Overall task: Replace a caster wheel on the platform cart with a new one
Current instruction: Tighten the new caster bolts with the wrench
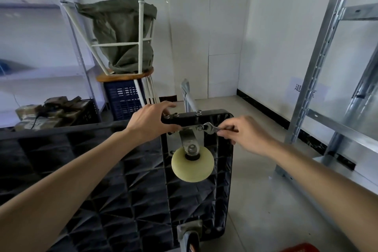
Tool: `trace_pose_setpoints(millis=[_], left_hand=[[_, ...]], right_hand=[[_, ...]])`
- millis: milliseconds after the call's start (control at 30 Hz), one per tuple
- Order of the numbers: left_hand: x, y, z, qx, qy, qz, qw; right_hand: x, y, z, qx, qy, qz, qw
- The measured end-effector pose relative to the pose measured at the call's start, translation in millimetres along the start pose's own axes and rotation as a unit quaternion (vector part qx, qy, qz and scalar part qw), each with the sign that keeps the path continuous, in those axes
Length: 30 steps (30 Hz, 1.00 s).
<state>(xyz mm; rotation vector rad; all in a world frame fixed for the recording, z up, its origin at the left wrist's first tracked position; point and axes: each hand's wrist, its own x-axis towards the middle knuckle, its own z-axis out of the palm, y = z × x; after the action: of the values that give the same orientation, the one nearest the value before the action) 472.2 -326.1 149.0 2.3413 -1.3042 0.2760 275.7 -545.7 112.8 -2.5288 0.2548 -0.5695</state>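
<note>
Dark caster (189,235) at near edge of upturned platform cart (114,180), partly cut off. Beyond it, cream caster wheel (192,164) on metal bracket, bolted to cart underside near far corner. Right hand (248,135) pinches wrench (212,127), its head at bolt (199,128) on bracket's plate just above wheel. Left hand (150,121) grips cart's far edge, left of wheel. Stool (124,76) with green bag (122,35) well beyond cart.

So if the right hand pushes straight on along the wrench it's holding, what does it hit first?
Most likely the nut on the caster plate: the right hand points left along the wrench, whose head sits at that nut. Beyond it is the left hand gripping the cart edge.
</note>
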Motion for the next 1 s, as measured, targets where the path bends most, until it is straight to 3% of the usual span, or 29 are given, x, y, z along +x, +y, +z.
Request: trace_pose_setpoints(millis=[433,700,1000], left_hand=[[-1,-5,11,0.031,0.047,0.006,0.998],[-2,-8,14,0.037,0.061,0.005,0.997],[-1,-11,17,0.045,0.072,0.004,0.996]], right_hand=[[17,-7,-3,-0.093,-0.018,-0.026,0.995],[25,-25,-9,-0.197,0.038,-0.013,0.980],[24,-25,-10,-0.209,0.060,-0.020,0.976]])
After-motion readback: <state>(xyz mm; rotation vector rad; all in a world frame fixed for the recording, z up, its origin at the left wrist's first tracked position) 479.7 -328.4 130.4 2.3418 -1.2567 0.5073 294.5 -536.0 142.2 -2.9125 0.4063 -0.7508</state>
